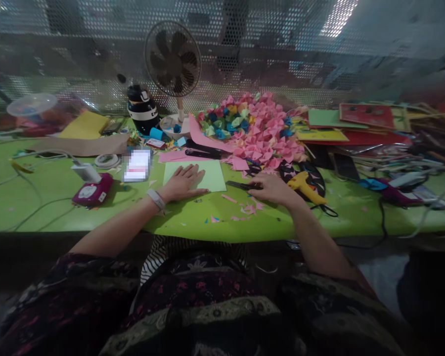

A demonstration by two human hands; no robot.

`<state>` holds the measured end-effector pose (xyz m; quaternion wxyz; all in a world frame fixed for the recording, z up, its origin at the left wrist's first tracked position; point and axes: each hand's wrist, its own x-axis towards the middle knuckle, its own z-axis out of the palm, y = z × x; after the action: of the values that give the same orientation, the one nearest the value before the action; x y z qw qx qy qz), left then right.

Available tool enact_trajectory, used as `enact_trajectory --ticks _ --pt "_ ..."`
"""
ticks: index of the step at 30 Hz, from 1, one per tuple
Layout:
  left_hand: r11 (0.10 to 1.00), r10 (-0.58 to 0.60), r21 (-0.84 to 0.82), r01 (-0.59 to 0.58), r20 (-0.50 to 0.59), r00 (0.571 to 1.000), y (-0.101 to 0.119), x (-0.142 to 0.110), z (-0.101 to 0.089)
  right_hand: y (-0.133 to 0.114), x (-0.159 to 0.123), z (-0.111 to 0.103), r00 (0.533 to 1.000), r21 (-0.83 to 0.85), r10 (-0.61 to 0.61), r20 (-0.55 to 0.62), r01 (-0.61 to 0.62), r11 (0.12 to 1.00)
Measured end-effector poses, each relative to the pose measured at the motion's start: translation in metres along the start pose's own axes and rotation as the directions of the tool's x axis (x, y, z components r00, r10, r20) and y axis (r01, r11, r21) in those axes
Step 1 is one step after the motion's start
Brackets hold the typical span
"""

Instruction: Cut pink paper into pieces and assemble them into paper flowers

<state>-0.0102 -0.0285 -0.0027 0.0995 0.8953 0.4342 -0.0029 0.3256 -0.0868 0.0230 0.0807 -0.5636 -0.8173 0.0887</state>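
Observation:
My left hand (183, 184) lies flat with fingers spread on a pale green sheet of paper (214, 174), pressing it against the table. Beside the sheet's right edge, my right hand (270, 189) is closed around a dark narrow bladed tool (240, 185). The blade points left toward the paper; fingers cover its rear end, and I cannot make out whether it is a knife or scissors. Behind the sheet are a black stapler (207, 150) and pink paper strips (170, 156). Small pink paper scraps (249, 208) lie in front of my right hand.
A heap of folded pink paper pieces (267, 123) rises at the back, near a fan (174, 59) and a black bottle (143, 111). A yellow glue gun (306, 188) lies right of my right hand. At left are a lit phone (137, 165) and a purple power socket (93, 190).

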Motion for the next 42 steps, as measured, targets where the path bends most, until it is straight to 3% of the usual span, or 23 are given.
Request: enact_trajectory --ticks 8,21,42 --pt "1.000 0.003 -0.009 -0.003 -0.009 1.000 0.000 0.000 0.000 -0.007 0.003 0.000 1.000 0.043 -0.028 -0.001 0.028 0.999" --pt "1.000 0.005 -0.017 -0.005 -0.017 1.000 -0.003 0.002 0.003 -0.057 0.003 0.006 0.988 -0.067 -0.152 0.035 0.154 0.986" --pt "1.000 0.003 -0.030 -0.003 -0.006 1.000 0.001 0.002 0.000 -0.065 0.010 0.011 0.986 -0.042 -0.164 0.014 0.165 0.985"
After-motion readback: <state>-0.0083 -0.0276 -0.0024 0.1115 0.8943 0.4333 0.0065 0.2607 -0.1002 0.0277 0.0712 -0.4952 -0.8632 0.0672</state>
